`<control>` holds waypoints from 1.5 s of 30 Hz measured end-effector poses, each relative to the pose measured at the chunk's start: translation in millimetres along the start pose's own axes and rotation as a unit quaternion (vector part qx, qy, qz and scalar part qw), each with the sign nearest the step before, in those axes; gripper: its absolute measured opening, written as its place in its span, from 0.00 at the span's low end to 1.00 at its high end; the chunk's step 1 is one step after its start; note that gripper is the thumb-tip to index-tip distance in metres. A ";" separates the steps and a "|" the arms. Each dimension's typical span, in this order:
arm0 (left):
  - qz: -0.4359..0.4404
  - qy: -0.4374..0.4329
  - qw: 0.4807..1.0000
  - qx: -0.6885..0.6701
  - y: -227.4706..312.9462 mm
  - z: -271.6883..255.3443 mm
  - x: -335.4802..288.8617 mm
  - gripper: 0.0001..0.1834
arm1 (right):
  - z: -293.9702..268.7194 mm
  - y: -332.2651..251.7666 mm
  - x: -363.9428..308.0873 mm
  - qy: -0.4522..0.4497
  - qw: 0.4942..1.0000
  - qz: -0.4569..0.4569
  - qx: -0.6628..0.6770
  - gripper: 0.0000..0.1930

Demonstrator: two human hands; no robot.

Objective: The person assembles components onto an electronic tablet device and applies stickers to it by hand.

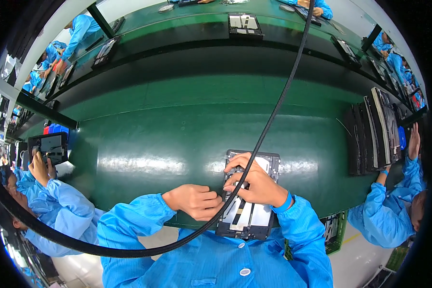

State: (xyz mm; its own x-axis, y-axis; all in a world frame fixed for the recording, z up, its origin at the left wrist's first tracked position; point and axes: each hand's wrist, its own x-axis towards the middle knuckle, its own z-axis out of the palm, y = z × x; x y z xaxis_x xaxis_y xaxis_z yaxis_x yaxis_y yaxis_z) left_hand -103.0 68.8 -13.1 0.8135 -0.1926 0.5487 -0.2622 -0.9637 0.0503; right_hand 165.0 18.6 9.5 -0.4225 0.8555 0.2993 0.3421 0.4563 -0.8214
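A: Where are the person's hands?
B: The right hand point(257, 182), banded in blue at the wrist, arches over an opened tablet point(260, 216), fingers bent; whether they pinch anything cannot be told. The left hand point(196, 201) curls at the tablet's left edge, its grip hidden.
A: And the tablet?
B: At the green workbench point(177, 129)'s near edge, white panels facing up.
A: Farther out?
B: Upright dark slabs point(369, 134) right; left, a co-worker holds another tablet point(53, 146).

device point(260, 216): part-hidden by right hand point(263, 186) | cable point(284, 93): top cut off
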 end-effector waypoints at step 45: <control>0.068 -0.019 0.997 0.036 -33.8 4.2 2.7 0.10 | -7.5 10.1 9.1 0.061 0.997 0.044 0.035 0.07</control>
State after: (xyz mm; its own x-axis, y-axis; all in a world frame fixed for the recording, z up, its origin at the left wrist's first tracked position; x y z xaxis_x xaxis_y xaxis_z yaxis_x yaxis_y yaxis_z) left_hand -89.7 100.1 -16.8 0.7925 -0.3276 0.5144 -0.3345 -0.9388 -0.0825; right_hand 170.9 32.9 7.6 -0.2872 0.9164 0.2786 0.3122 0.3646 -0.8773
